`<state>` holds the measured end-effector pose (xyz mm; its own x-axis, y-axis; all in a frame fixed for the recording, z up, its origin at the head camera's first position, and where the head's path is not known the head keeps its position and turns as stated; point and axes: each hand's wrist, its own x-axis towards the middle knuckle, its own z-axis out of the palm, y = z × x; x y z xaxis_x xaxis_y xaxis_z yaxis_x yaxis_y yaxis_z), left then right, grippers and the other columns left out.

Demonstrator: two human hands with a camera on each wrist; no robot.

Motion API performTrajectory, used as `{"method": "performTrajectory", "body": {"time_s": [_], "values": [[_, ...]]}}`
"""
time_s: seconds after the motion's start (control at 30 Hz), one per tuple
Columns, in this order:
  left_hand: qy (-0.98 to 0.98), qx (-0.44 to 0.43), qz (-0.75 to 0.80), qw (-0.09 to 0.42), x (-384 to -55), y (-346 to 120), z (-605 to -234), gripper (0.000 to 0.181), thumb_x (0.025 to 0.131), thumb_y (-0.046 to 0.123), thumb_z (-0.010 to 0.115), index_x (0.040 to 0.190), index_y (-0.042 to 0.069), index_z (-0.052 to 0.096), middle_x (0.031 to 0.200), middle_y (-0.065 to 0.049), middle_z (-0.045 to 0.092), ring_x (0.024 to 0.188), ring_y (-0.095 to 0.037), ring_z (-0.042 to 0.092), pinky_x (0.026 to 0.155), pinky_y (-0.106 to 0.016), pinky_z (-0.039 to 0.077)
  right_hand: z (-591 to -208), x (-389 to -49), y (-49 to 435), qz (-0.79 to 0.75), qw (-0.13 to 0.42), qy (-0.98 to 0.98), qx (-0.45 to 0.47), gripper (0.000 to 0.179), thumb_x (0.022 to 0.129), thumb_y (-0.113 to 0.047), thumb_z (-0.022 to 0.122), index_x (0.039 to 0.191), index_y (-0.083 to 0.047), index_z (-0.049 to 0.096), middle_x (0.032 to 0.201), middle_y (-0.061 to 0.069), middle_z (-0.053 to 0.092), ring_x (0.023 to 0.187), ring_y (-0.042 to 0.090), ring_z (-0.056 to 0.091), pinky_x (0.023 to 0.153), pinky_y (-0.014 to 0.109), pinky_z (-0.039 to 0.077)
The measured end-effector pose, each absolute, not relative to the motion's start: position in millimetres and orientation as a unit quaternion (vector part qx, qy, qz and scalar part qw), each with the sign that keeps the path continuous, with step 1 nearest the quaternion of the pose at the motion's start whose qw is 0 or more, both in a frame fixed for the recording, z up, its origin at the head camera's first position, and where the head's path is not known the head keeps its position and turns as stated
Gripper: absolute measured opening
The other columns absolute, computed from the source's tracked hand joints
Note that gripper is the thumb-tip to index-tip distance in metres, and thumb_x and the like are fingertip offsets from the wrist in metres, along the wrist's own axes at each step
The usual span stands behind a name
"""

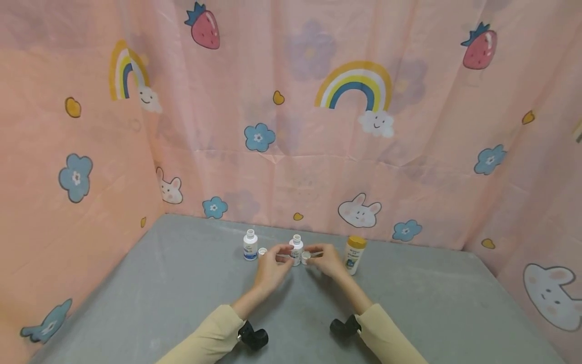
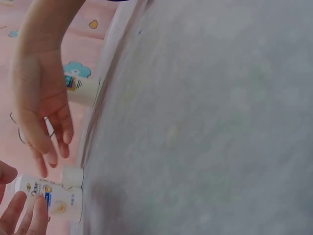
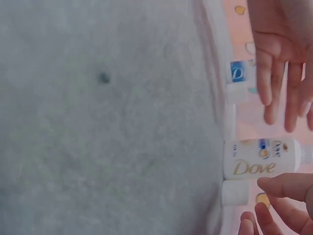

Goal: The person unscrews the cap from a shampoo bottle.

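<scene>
A white Dove bottle (image 1: 296, 243) with a bare neck stands upright between my two hands. To its left is my left hand (image 1: 272, 268), its fingers loosely extended beside the bottle; contact is unclear in the head view. On the other side, my right hand (image 1: 328, 260) hovers with relaxed fingers by the bottle and a white cap (image 3: 234, 192). That cap sits on the table against the bottle's base, below the right fingertips. Neither hand grips anything.
Left of my left hand stands another uncapped white bottle (image 1: 250, 246) with a blue label, a white cap (image 1: 262, 251) beside it. A yellow-lidded bottle (image 1: 354, 255) is right of my right hand. Behind the grey table (image 1: 409, 303) hangs a pink patterned curtain (image 1: 291, 187).
</scene>
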<state>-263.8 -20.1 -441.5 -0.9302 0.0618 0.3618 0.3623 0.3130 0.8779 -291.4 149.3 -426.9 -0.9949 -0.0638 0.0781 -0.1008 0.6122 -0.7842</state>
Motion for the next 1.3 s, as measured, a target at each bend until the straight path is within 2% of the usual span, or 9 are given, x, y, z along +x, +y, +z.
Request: {"method": "performTrajectory", "body": {"time_s": [0.23,0.47,0.83,1.03,1.2,1.3], "values": [[-0.795,-0.161,-0.576,0.103,-257,-14,-445,0.027,0.082,0.001,0.067,0.109,0.000,0.067,0.104,-0.018,0.071,0.085,-0.024,0.069,0.073,-0.023,0.055,-413,-280,156,0.415,0.053,-0.906,0.064,0.019,0.084,-0.002,0.066,0.102,-0.004,0.071,0.091,0.010,0.071,0.085,0.022,0.065,0.073,0.036,0.055],[-0.796,-0.200,-0.571,0.023,-250,-7,-445,0.028,0.085,0.004,0.065,0.113,0.000,0.066,0.110,-0.018,0.069,0.090,-0.026,0.069,0.067,-0.021,0.054,-403,-270,166,0.420,0.067,-0.902,0.073,0.019,0.084,-0.002,0.067,0.102,-0.002,0.070,0.093,0.012,0.072,0.083,0.024,0.067,0.071,0.034,0.056],[-0.793,-0.229,-0.565,-0.020,-251,17,-445,0.034,0.086,0.007,0.066,0.120,0.002,0.062,0.114,-0.015,0.068,0.098,-0.028,0.068,0.074,-0.026,0.056,-383,-252,185,0.416,0.082,-0.903,0.072,0.019,0.085,-0.004,0.067,0.104,-0.002,0.071,0.088,0.012,0.071,0.079,0.022,0.066,0.067,0.032,0.055],[-0.775,-0.230,-0.588,-0.027,-252,36,-445,0.040,0.085,0.006,0.067,0.124,-0.001,0.059,0.120,-0.020,0.064,0.105,-0.033,0.065,0.075,-0.029,0.057,-375,-248,199,0.444,0.077,-0.886,0.109,0.020,0.087,-0.003,0.064,0.106,0.000,0.069,0.097,0.018,0.069,0.085,0.027,0.067,0.070,0.038,0.056],[-0.784,-0.208,-0.585,-0.009,-255,52,-443,0.045,0.085,0.008,0.069,0.127,0.003,0.057,0.125,-0.018,0.062,0.112,-0.031,0.062,0.086,-0.035,0.055,-365,-248,217,0.462,0.082,-0.870,0.153,0.026,0.090,-0.007,0.063,0.115,0.002,0.065,0.106,0.023,0.067,0.090,0.028,0.066,0.071,0.031,0.055],[-0.788,-0.193,-0.585,0.000,-258,62,-442,0.047,0.084,0.008,0.070,0.129,0.005,0.056,0.128,-0.015,0.061,0.116,-0.031,0.060,0.092,-0.039,0.053,-358,-249,227,0.455,0.101,-0.870,0.160,0.029,0.091,-0.009,0.063,0.118,0.002,0.063,0.106,0.021,0.067,0.092,0.027,0.065,0.076,0.032,0.054]]}}
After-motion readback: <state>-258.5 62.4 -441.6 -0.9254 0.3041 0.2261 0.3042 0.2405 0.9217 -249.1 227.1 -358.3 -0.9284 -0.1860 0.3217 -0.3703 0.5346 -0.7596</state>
